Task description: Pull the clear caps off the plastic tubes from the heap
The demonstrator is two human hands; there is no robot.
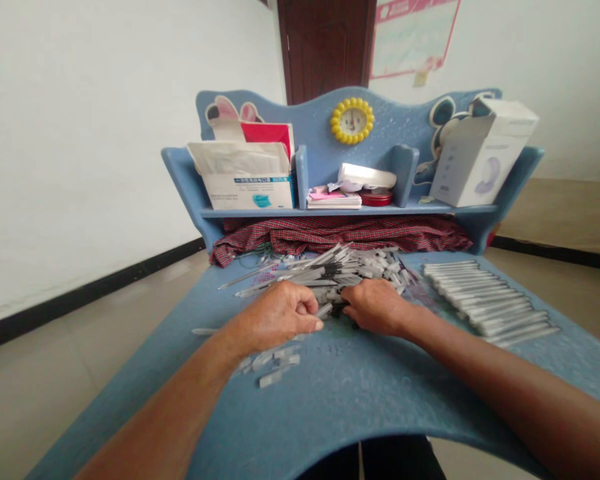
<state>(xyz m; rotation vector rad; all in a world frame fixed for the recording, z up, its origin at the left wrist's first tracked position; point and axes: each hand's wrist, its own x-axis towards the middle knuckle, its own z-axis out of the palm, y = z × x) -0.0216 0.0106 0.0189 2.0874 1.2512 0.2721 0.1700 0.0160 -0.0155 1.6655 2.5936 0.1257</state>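
My left hand is closed in a pinch, with a small translucent pen cap at its thumb and forefinger. Close beside it, my right hand reaches into the near edge of a heap of pen parts, fingers curled over small black pieces. What those fingertips grip is hidden. The heap mixes clear tubes, dark-tipped parts and caps. Below my left hand lie several loose translucent caps. Pens lie side by side in a row at the right of the desk.
The blue desk has a curved front edge and a raised shelf. On the shelf stand a mask box, a red tin and a white carton. A checked cloth is bunched beneath. A yellow clock hangs above.
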